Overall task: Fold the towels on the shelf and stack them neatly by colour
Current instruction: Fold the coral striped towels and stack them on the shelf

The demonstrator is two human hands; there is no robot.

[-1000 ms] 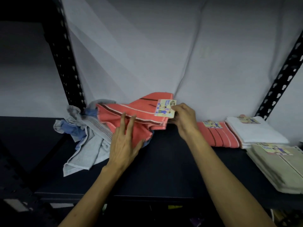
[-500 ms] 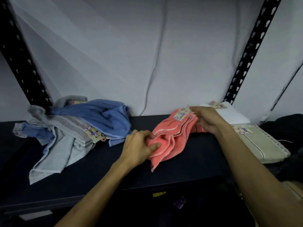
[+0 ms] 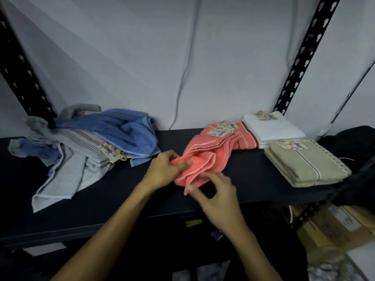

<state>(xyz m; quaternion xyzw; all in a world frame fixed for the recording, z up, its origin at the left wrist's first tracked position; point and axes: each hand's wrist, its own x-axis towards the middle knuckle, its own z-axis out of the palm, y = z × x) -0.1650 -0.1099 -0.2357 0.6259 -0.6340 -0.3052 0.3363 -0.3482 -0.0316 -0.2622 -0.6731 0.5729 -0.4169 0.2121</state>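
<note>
A coral towel (image 3: 205, 157) lies bunched on the dark shelf (image 3: 121, 191), its far end with a paper tag resting on a folded coral towel (image 3: 246, 137). My left hand (image 3: 164, 169) grips the near bunched end, thumb on top. My right hand (image 3: 215, 196) pinches the towel's lowest front corner. A loose heap at the left holds a blue towel (image 3: 121, 130) and a grey striped towel (image 3: 69, 165). Folded white towels (image 3: 272, 129) and folded beige towels (image 3: 306, 163) are stacked at the right.
Black perforated uprights stand at the left (image 3: 22, 82) and right (image 3: 304, 55) against a grey cloth backdrop. A dark bundle (image 3: 359, 159) sits at the shelf's right end. Cardboard boxes (image 3: 336, 224) lie below at the lower right.
My right hand has left the tagged far end and come down to the towel's front corner. My left hand keeps its grip on the near end. The view shifted slightly right.
</note>
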